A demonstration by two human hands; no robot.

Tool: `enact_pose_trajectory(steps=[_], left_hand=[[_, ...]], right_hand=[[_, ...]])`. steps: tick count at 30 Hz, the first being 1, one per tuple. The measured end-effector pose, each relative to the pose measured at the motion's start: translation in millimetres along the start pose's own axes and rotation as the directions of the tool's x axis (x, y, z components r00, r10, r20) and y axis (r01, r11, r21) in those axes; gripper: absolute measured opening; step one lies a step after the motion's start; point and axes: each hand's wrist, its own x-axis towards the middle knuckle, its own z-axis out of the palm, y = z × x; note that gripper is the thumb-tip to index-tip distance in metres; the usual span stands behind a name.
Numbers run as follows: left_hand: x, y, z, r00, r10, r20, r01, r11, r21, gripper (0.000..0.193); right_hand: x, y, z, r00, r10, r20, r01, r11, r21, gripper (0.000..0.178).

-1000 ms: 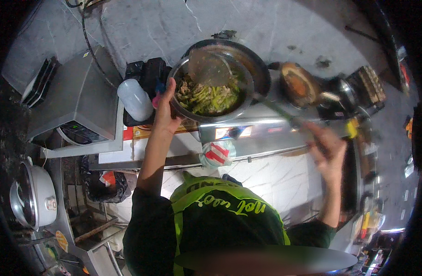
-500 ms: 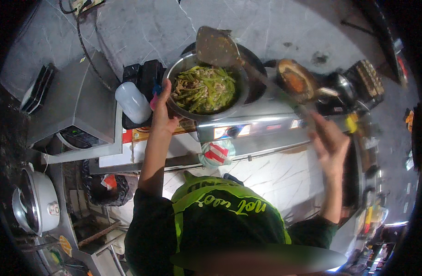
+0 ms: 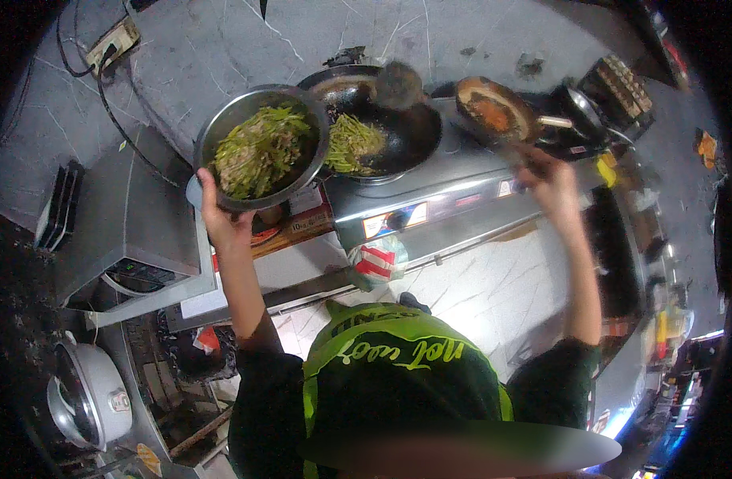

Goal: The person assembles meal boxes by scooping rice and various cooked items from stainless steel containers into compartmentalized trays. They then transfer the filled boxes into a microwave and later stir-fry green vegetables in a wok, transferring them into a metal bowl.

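My left hand (image 3: 224,222) grips the rim of a metal bowl (image 3: 306,170), thumb up its side. A heap of cooked green beans with minced bits (image 3: 262,152) fills much of the bowl, which is held beside and partly over the left edge of a black wok (image 3: 414,140). More green beans (image 3: 354,145) lie in the wok's left part. My right hand (image 3: 551,185) is closed around the handle of a wide-bladed spatula (image 3: 399,85). Its blurred blade is above the wok's far side, apart from the beans.
A pan with brown residue (image 3: 493,114) sits right of the wok on the steel stove (image 3: 461,180). A microwave (image 3: 118,223) stands at left, a rice cooker (image 3: 102,395) at lower left. A plastic bag (image 3: 376,262) hangs at the stove's front.
The bowl has moved left, uncovering the wok and the beans in it. The spatula blade has shifted right and down from the bowl's far rim to above the wok.
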Motion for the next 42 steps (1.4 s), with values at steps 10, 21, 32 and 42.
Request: enact_pose_trajectory(steps=[10, 21, 32, 42], left_hand=[[-13.0, 20.0, -33.1, 0.988, 0.066, -0.138, -0.056, 0.996, 0.069, 0.048], [-11.4, 9.4, -31.8, 0.990, -0.110, 0.085, 0.117, 0.989, -0.090, 0.044], [-36.3, -38.1, 87.9, 0.974, -0.213, 0.082, 0.207, 0.976, 0.069, 0.061], [-143.3, -135.4, 227.6, 0.819, -0.468, 0.331, 0.373, 0.874, 0.313, 0.059]], right_hand=[[42.2, 55.2, 108.2, 0.994, -0.088, 0.057, 0.104, 0.900, -0.423, 0.032], [53.3, 37.6, 68.0, 0.994, -0.034, 0.107, 0.060, 0.967, -0.248, 0.024], [36.5, 65.2, 88.1, 0.962, 0.067, 0.264, -0.044, 0.995, -0.092, 0.069], [-101.3, 144.8, -55.3, 0.966, 0.152, -0.210, -0.150, 0.988, 0.024, 0.056]])
